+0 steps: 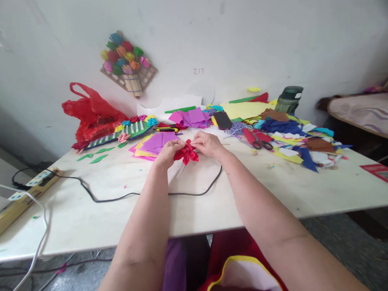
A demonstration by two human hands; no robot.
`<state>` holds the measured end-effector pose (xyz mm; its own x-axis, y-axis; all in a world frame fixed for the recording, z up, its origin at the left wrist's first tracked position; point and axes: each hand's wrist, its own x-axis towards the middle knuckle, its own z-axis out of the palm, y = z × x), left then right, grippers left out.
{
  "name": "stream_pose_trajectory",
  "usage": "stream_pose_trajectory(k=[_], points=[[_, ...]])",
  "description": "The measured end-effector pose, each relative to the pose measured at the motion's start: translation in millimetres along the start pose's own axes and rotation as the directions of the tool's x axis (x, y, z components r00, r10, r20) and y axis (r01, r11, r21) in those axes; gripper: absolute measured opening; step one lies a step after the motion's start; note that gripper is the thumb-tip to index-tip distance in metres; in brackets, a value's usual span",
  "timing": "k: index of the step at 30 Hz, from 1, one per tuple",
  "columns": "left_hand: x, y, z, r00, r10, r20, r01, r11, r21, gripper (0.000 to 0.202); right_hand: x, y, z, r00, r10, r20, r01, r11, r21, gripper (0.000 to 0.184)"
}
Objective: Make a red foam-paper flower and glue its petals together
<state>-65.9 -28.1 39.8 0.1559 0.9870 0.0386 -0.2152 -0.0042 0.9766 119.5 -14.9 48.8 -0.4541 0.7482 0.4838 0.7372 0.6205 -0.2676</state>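
Note:
A red crepe-paper flower [188, 153] with several petals is held up over the white table [199, 214], between both hands. My left hand [169, 153] is closed on its left side, and my right hand [207, 143] pinches its right edge with thumb and forefinger. Just behind my left hand lies a stack of purple, yellow and pink paper sheets [157, 143]. Green paper leaves [98, 159] rest further left. Beyond them stands a green strip board [135, 131] edged with small coloured paper flowers.
Red-handled scissors [258, 141] lie beside a heap of coloured paper scraps [299, 133] on the right. A black cable [118, 198] loops under my hands from the power strip [25, 197]. At the back are a phone [223, 120], a dark bottle [289, 99] and a red plastic bag [94, 112].

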Motion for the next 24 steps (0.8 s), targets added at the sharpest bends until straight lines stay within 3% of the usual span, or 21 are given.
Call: stream_pose_trajectory(k=[10, 16, 24], points=[[3.8, 1.2, 5.3, 0.986, -0.093, -0.137, 0.078, 0.990, -0.114, 0.020, -1.1, -1.4, 2.9, 1.000, -0.002, -0.027, 0.003, 1.000, 0.026, 0.021], [2.8, 4.9, 6.0, 0.984, -0.138, -0.113, 0.119, 0.980, -0.161, 0.023, -1.8, -1.7, 2.5, 0.998, 0.011, -0.059, -0.011, 1.000, 0.013, 0.023], [2.4, 2.8, 3.1, 0.987, -0.122, -0.103, 0.112, 0.989, -0.099, 0.024, -2.0, -6.0, 2.0, 0.998, 0.030, -0.056, -0.030, 1.000, 0.003, 0.024]])
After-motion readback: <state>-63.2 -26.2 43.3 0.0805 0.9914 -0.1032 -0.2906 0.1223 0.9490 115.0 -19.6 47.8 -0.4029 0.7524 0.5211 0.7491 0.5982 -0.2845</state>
